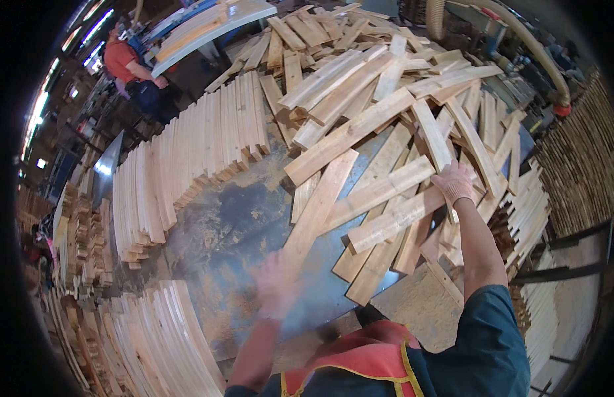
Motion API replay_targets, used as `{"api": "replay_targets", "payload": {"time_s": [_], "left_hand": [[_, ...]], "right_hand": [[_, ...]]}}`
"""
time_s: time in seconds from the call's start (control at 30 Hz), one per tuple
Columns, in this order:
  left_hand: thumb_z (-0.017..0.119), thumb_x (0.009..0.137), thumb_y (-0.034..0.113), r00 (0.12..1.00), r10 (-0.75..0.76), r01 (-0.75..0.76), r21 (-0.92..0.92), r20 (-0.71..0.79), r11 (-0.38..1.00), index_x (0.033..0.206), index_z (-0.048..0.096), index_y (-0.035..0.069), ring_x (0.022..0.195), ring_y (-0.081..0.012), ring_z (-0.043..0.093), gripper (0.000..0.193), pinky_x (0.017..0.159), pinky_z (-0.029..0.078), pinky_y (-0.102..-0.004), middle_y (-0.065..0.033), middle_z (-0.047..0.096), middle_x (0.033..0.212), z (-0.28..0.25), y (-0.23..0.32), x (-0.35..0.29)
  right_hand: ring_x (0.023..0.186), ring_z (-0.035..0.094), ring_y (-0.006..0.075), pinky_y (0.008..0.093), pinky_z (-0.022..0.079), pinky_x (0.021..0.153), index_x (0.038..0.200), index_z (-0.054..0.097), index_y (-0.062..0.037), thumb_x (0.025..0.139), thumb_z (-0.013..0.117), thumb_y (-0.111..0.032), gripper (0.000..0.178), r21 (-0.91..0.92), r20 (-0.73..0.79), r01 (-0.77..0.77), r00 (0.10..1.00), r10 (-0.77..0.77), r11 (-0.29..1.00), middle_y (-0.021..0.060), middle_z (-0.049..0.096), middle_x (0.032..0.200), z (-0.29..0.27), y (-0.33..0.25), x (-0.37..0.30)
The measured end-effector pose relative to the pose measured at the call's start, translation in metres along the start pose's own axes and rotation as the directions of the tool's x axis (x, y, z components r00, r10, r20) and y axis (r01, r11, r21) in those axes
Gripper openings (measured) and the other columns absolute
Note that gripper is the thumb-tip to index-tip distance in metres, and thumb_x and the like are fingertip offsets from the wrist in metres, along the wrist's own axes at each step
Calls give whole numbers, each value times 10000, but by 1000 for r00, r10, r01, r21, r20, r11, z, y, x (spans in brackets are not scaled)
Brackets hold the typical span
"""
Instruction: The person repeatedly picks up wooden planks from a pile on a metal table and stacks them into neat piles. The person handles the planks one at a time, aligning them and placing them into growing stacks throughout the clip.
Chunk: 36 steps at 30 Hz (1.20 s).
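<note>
My left hand point(277, 284) is smeared by motion at the lower end of a pale wooden board point(323, 198), which lies slanting on the table; whether it grips the board does not show. Reaching out to the right, my right hand point(454, 182), in a light pinkish glove, is closed over a wooden board point(431, 132) that slants up into the pile. Just below that hand lies another board point(396, 220), tilted across others. Several loose boards cross each other around both hands.
A big heap of boards point(346, 73) covers the far side of the sawdust-strewn metal table point(234, 218). Boards stand in rows at the left point(188, 145) and lower left point(155, 331). A person in a red shirt point(122, 59) stands far left. Stacked strips point(578, 159) rise at right.
</note>
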<state>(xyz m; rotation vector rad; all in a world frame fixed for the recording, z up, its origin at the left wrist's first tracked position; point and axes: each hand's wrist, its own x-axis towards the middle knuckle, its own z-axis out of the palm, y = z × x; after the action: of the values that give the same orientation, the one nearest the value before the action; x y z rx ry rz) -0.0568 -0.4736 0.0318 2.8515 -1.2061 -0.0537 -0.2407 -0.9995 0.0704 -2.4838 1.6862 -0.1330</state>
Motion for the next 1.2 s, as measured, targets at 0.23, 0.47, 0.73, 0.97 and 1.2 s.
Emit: {"api": "replay_targets", "payload": {"time_s": [0.23, 0.47, 0.73, 0.97, 1.2], "left_hand": [[788, 841, 437, 916, -135, 289, -388, 377, 875, 1638, 351, 21, 1197, -244, 634, 999, 974, 539, -342, -142, 562, 1466, 6, 11, 45], [754, 856, 95, 862, 36, 505, -853, 505, -135, 1575, 414, 13, 1017, -115, 591, 799, 879, 524, -260, -30, 575, 1208, -57, 3, -84], [763, 866, 116, 809, -164, 490, -801, 565, -344, 1570, 427, 56, 962, -128, 618, 782, 808, 535, -281, -67, 589, 1207, -26, -59, -215], [755, 863, 359, 841, -364, 540, -578, 400, 612, 1459, 553, 65, 1186, -368, 663, 694, 972, 539, -464, -265, 637, 1309, -33, -90, -245], [778, 822, 437, 516, -667, 855, -371, 537, 363, 1134, 710, 15, 1287, -394, 601, 530, 1070, 486, -487, -198, 639, 1345, -43, -120, -216]], "right_hand": [[1252, 627, 429, 497, 510, 1050, 1358, 567, -56, 741, 820, -362, 734, 185, 143, -54, 989, 28, 981, 234, 672, 1284, -36, -18, -5], [1095, 644, 217, 369, 580, 939, 1499, 447, -75, 878, 757, -111, 695, 866, 461, -500, 785, -415, 15, 94, 632, 1211, 24, -79, -227], [1002, 659, 203, 373, 564, 862, 1377, 533, -34, 885, 796, -159, 572, 641, 732, -714, 457, -506, 282, 96, 692, 1120, 112, -173, -473], [1084, 704, 374, 440, 554, 918, 1325, 615, 0, 939, 728, -397, 565, 761, 586, 234, 153, -796, 605, 235, 723, 1141, 132, -209, -570], [1153, 698, 298, 404, 546, 960, 1429, 539, -37, 1003, 676, -359, 551, 810, 566, 228, -63, -822, 541, 191, 730, 1266, 83, -243, -488]]}}
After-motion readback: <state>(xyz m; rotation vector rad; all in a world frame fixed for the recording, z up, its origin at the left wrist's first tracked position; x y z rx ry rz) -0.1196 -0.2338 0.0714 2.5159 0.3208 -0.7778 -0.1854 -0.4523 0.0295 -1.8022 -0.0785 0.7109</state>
